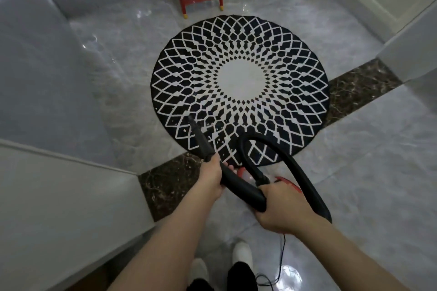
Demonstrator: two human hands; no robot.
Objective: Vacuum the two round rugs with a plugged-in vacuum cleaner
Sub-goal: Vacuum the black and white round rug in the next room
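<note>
Glossy marble floor (354, 137): both hands, left hand (212, 178) and right hand (281, 205), clamp the vacuum wand (236, 179); the looping hose (295, 168) could snag the round rug (240, 90).

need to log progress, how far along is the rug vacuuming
Early. Done: vacuum in hand, left hand on the nozzle wand, right hand gripping the hose. In hand: nozzle tip over the black-and-white round rug's near edge, where white specks remain. Left: most of this rug; a second rug isn't visible.

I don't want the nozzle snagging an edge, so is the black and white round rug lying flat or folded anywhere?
Flat and fully spread: the round rug shows an unbroken circular outline, with no folded or lifted edge visible.
</note>
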